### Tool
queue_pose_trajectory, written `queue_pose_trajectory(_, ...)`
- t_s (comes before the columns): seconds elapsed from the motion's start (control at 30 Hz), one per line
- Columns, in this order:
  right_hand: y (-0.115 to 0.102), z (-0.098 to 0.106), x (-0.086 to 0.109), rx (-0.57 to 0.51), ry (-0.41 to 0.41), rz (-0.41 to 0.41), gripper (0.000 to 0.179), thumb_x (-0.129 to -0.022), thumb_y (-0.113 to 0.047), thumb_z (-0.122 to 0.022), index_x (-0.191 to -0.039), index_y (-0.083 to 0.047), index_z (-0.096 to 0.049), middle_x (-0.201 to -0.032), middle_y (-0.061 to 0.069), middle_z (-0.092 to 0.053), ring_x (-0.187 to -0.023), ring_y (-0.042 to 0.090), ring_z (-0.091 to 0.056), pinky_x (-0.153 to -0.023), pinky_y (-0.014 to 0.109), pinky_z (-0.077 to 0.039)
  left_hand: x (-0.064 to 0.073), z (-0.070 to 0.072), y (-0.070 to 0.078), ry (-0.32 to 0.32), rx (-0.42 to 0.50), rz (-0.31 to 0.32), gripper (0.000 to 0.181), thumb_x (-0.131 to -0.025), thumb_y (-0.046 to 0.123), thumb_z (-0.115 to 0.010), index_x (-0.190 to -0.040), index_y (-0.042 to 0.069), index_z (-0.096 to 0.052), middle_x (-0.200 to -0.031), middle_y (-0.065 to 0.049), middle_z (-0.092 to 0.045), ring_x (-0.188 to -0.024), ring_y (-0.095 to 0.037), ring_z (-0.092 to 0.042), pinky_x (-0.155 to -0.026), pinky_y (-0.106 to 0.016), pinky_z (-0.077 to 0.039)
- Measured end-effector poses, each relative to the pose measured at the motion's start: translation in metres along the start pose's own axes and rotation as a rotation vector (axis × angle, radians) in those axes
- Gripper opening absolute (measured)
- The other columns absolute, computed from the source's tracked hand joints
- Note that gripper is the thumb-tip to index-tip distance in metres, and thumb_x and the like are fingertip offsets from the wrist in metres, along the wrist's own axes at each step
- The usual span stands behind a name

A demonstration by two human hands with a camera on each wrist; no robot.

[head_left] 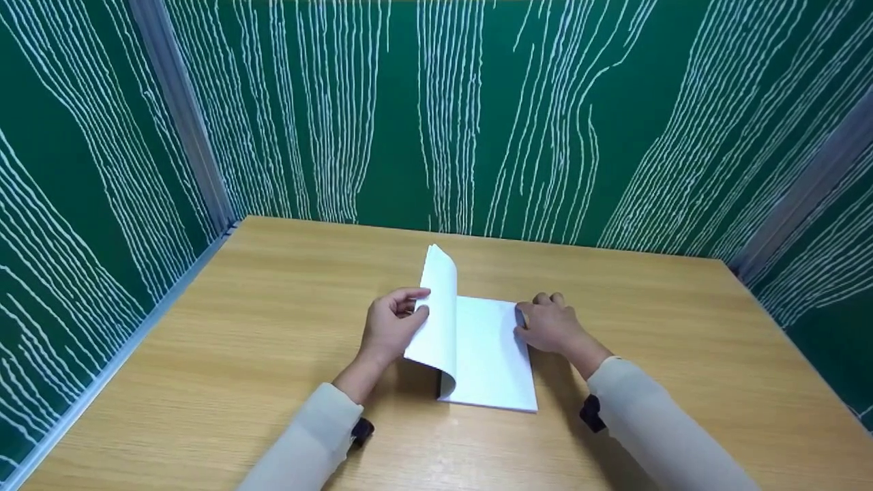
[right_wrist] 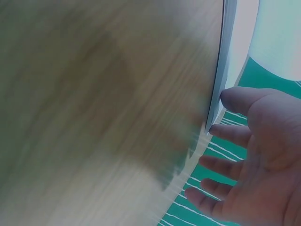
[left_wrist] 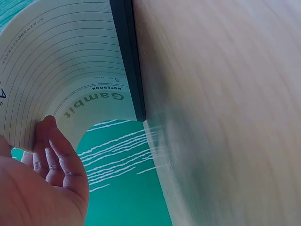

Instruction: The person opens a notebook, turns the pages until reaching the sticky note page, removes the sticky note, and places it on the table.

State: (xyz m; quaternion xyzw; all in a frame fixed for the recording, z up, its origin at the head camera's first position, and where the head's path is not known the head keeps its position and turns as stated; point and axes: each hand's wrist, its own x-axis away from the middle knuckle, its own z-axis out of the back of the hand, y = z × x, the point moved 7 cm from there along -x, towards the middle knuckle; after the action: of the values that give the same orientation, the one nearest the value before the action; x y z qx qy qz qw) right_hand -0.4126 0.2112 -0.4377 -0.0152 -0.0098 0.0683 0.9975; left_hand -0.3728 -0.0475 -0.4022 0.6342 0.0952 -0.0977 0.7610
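Observation:
A white-paged notebook (head_left: 494, 361) lies opened on the wooden table. Its front cover (left_wrist: 70, 52), lined and printed "Gambit NOTEBOOK", bends upward with a black spine strip (left_wrist: 127, 52) at the table. Pinching the free edge of this raised leaf between thumb and fingers is my left hand (head_left: 389, 326), at the notebook's left. My right hand (head_left: 551, 326) is at the right edge near the far corner, thumb and forefinger touching it. In the right wrist view, the other fingers of the right hand (right_wrist: 268, 150) stretch out beside the notebook's edge (right_wrist: 220, 75), holding nothing.
The wooden table (head_left: 259, 354) extends around the notebook on all sides. Green panels (head_left: 395, 123) with wavy white lines stand behind the table and along both sides, with grey posts (head_left: 181, 102) at the corners.

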Motion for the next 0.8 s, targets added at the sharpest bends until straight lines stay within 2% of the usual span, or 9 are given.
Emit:
queue_pose_trajectory(0.17, -0.003, 0.0, 0.0, 0.026, 0.014, 0.043, 0.046, -0.081, -0.038, -0.055, -0.12, -0.014, -0.053, -0.118, 0.016, -0.049, -0.107, 0.036, -0.036, -0.084, 0.055, -0.036, 0.0, 0.001, 0.005, -0.008, 0.007, -0.002, 0.021, -0.079, 0.016, -0.061, -0.099, 0.018, -0.065, -0.091, 0.002, -0.065, -0.077, -0.013, -0.056, -0.07, -0.023, -0.046)
queue_pose_trajectory(0.3, -0.005, 0.001, -0.001, 0.044, 0.036, 0.08, 0.042, -0.08, -0.036, -0.056, -0.115, -0.012, -0.057, -0.116, 0.016, -0.051, -0.108, 0.037, -0.038, -0.085, 0.055, -0.036, 0.006, 0.002, 0.018, -0.022, 0.02, -0.003, 0.022, -0.078, 0.01, -0.06, -0.1, 0.01, -0.064, -0.084, -0.007, -0.067, -0.072, -0.016, -0.055, -0.066, -0.024, -0.045)
queue_pose_trajectory(0.43, -0.004, 0.001, -0.002, 0.008, 0.033, 0.074, 0.042, -0.08, -0.035, -0.057, -0.115, -0.013, -0.058, -0.117, 0.016, -0.051, -0.109, 0.037, -0.036, -0.086, 0.055, -0.035, 0.01, 0.003, 0.029, -0.021, 0.018, -0.005, 0.023, -0.079, 0.008, -0.059, -0.101, 0.006, -0.063, -0.083, -0.012, -0.066, -0.071, -0.017, -0.054, -0.066, -0.024, -0.045)
queue_pose_trajectory(0.5, -0.003, 0.001, -0.001, -0.021, 0.025, 0.067, 0.042, -0.079, -0.034, -0.058, -0.115, -0.013, -0.057, -0.117, 0.015, -0.05, -0.11, 0.037, -0.035, -0.087, 0.055, -0.035, 0.009, 0.002, 0.027, -0.018, 0.018, -0.005, 0.023, -0.079, 0.009, -0.059, -0.101, 0.007, -0.064, -0.082, -0.012, -0.066, -0.071, -0.016, -0.054, -0.066, -0.024, -0.045)
queue_pose_trajectory(0.63, -0.003, 0.0, -0.001, -0.074, 0.017, 0.057, 0.041, -0.079, -0.032, -0.059, -0.116, -0.014, -0.058, -0.118, 0.014, -0.049, -0.11, 0.036, -0.034, -0.088, 0.054, -0.034, 0.004, 0.001, 0.013, -0.012, 0.014, -0.009, 0.022, -0.079, 0.013, -0.061, -0.1, 0.011, -0.064, -0.08, -0.007, -0.067, -0.07, -0.014, -0.055, -0.066, -0.024, -0.045)
queue_pose_trajectory(0.8, -0.004, 0.0, 0.0, -0.101, 0.032, 0.064, 0.039, -0.079, -0.03, -0.06, -0.114, -0.013, -0.059, -0.116, 0.014, -0.049, -0.109, 0.035, -0.034, -0.088, 0.053, -0.035, 0.0, 0.0, 0.001, -0.001, -0.004, -0.011, 0.021, -0.078, 0.018, -0.061, -0.099, 0.018, -0.065, -0.073, -0.002, -0.065, -0.069, -0.013, -0.054, -0.065, -0.024, -0.046)
